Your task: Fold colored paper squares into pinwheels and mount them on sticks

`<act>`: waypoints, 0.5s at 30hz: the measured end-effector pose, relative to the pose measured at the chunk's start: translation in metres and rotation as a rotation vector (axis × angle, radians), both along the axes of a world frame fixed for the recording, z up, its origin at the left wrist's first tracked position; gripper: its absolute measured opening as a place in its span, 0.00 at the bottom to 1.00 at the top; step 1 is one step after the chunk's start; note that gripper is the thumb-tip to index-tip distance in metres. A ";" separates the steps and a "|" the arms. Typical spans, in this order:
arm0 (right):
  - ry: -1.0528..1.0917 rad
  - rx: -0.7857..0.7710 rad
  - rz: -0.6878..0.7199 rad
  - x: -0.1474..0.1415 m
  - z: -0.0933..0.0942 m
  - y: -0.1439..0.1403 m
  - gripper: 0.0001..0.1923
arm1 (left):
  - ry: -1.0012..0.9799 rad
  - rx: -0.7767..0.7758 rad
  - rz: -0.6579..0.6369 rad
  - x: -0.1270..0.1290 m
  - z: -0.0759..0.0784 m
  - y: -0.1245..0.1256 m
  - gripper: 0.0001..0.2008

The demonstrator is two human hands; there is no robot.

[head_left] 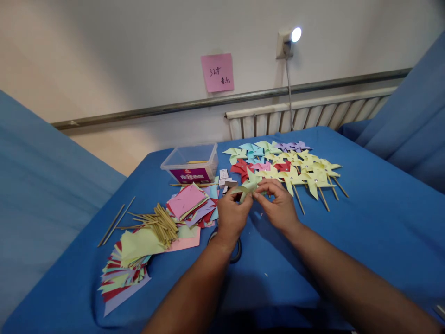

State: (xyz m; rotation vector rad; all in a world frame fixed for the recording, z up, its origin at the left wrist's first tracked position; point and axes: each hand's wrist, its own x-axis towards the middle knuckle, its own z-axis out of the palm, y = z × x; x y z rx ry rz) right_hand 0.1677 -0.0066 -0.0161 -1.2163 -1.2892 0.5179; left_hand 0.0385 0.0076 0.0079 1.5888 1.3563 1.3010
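Observation:
Both my hands meet over the middle of the table at a pale green paper pinwheel (249, 183) with curled blades. My left hand (232, 215) pinches its lower left side between thumb and fingers. On the other side my right hand (277, 203) is closed, thumb and fingertips at the pinwheel's right edge. Whether a pin sits between the fingertips is too small to tell. Under my left wrist lie black-handled scissors (236, 252), partly hidden. Just behind the hands are small boxes (224, 178). Finished-looking pinwheels on sticks (292, 176) spread out beyond my right hand.
Left of my hands are stacked coloured paper squares (187, 202), a heap of thin sticks (162, 225) and fanned paper sheets (125, 278). A clear plastic box (191, 160) stands behind them on the blue cloth (375, 222). Radiator and wall lie beyond; blue curtains hang at both sides.

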 end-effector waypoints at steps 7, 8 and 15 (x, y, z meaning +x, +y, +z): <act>0.312 -0.066 0.214 0.002 -0.005 0.009 0.21 | -0.047 -0.068 -0.066 -0.001 -0.001 0.002 0.10; 0.303 -0.077 0.246 0.003 -0.006 0.009 0.19 | -0.053 -0.071 -0.068 -0.001 -0.001 0.002 0.11; 0.239 -0.116 0.251 0.007 -0.016 0.013 0.12 | -0.093 -0.120 -0.055 0.000 -0.001 0.000 0.10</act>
